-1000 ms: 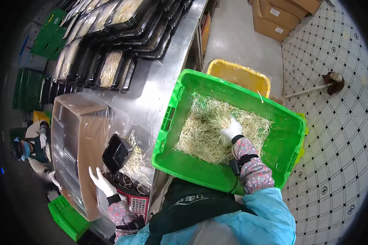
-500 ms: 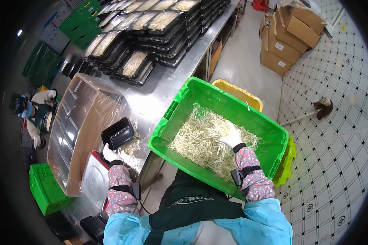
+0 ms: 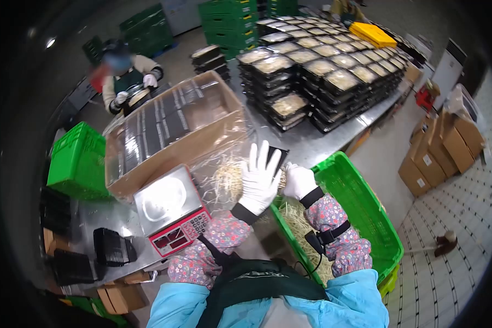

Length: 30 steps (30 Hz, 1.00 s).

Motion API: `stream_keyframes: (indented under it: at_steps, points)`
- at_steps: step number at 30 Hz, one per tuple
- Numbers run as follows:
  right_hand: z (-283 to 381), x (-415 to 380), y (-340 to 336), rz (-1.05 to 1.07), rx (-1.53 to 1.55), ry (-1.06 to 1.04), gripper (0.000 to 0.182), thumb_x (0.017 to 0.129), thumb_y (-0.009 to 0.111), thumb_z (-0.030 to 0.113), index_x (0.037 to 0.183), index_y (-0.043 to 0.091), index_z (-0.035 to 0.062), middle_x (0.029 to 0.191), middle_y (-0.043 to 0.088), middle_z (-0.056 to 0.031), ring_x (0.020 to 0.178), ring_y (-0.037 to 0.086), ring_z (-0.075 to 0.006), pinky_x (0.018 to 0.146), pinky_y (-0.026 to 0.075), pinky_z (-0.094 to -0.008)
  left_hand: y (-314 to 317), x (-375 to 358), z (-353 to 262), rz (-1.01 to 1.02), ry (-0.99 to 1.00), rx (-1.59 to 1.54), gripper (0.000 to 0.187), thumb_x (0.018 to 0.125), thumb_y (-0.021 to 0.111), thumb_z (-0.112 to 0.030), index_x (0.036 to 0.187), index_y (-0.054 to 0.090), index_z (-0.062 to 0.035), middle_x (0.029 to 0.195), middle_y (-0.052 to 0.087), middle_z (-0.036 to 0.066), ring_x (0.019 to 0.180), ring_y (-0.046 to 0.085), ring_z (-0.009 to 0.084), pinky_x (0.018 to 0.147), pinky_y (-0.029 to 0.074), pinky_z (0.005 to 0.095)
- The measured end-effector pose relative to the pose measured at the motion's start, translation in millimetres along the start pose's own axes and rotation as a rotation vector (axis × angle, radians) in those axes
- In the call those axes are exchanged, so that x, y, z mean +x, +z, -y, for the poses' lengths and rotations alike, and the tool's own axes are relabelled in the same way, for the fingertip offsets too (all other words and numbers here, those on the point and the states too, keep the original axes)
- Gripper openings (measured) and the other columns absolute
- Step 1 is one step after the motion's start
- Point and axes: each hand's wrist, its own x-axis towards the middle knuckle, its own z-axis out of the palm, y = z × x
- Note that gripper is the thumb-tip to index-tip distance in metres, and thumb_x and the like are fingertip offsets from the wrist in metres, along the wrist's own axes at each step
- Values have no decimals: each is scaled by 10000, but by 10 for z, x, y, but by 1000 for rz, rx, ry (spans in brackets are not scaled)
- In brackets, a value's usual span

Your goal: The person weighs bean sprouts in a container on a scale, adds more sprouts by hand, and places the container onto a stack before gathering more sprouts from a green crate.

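Note:
My left hand (image 3: 259, 183), in a white glove, has its back to me and its fingers spread against a black plastic tray (image 3: 279, 157). The tray is tilted and mostly hidden behind that hand. My right hand (image 3: 299, 181), also gloved, is closed at the tray's near side, with pale bean sprouts (image 3: 282, 178) showing by its fingers. Below it stands a green crate (image 3: 361, 205) holding more sprouts. Left of my left hand, loose sprouts (image 3: 228, 177) lie on the metal table (image 3: 333, 139).
A red scale (image 3: 172, 205) stands left of my hands, before a carton of black trays (image 3: 172, 123). Stacked filled trays (image 3: 333, 76) occupy the table's far part. Across it, a person (image 3: 131, 82) handles a tray. Cardboard boxes (image 3: 440, 147) stand on the floor at right.
My right hand has come up out of the crate with sprouts to the tray. My left hand has brought the tray toward it and tilted it. The view has turned left.

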Motion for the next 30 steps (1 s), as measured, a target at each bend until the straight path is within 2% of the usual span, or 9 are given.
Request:
stream_keyframes:
  at_steps: [3, 9, 11, 14, 15, 17, 21, 24, 30]
  points:
    - [689, 427, 167, -43, 139, -147, 423, 654, 715, 224, 978, 569, -4, 901, 662, -200, 837, 676, -345, 712, 555, -429, 64, -375, 622, 19, -193, -155, 481, 893, 566, -225, 1358, 526, -105, 1456, 414, 195, 1319, 374, 421, 1082, 322, 493]
    - [2213, 1030, 498, -18, 166, -551, 605, 617, 767, 312, 1105, 556, 20, 958, 653, -190, 902, 655, -346, 759, 543, -443, -444, -1226, 1921, -334, -760, -883, 427, 989, 500, -190, 1363, 489, 14, 1386, 517, 162, 1295, 471, 258, 1090, 343, 343]
    - [2655, 1195, 648, 119, 56, -631, 606, 621, 757, 285, 1132, 557, 27, 974, 649, -187, 928, 654, -333, 765, 543, -438, -610, -1502, 2282, -342, -802, -851, 480, 998, 496, -215, 1401, 424, 37, 1411, 485, 169, 1317, 439, 238, 1095, 329, 329]
    - [3101, 1357, 1179, 149, 5, -751, 566, 631, 740, 261, 1116, 568, 24, 973, 642, -176, 909, 644, -342, 747, 540, -430, -740, -1882, 2738, -194, -929, -427, 664, 967, 539, -272, 1482, 248, 29, 1508, 340, 210, 1400, 321, 330, 1141, 261, 405]
    - [3214, 1364, 1310, 144, -16, -804, 540, 638, 732, 254, 1102, 577, 24, 973, 636, -175, 892, 637, -349, 741, 536, -435, -870, -1921, 2826, -199, -943, -423, 664, 967, 539, -272, 1482, 248, 29, 1508, 340, 210, 1400, 321, 330, 1141, 261, 405]
    - [3393, 1374, 1490, 149, -34, -854, 515, 645, 724, 248, 1087, 586, 25, 974, 631, -174, 875, 630, -355, 735, 532, -440, -1124, -1922, 2985, -73, -446, -48, 699, 939, 551, -300, 1483, 251, 21, 1511, 320, 225, 1409, 292, 361, 1147, 248, 430]
    - [3484, 1468, 1500, 214, 81, -810, 517, 660, 750, 286, 1066, 595, 6, 1005, 623, -210, 913, 616, -381, 789, 512, -467, -1237, -1866, 3083, 229, -511, -39, 620, 948, 484, -365, 1480, 327, -88, 1485, 387, 171, 1342, 403, 332, 1047, 381, 443]
    - [3281, 1579, 1325, 519, 364, -787, 747, 641, 821, 392, 1204, 539, -10, 1116, 618, -244, 1094, 579, -395, 916, 484, -447, -1182, -1913, 3108, 168, -486, 24, 555, 950, 476, -334, 1462, 376, -145, 1470, 416, 152, 1308, 445, 317, 995, 421, 452]
    - [3112, 1543, 1372, 294, 200, -883, 753, 676, 798, 395, 1271, 517, 30, 1238, 560, -188, 1136, 538, -365, 953, 450, -443, -1095, -1873, 3055, 113, -506, 104, 494, 922, 514, -222, 1399, 456, -105, 1441, 450, 145, 1288, 460, 332, 1006, 416, 456]
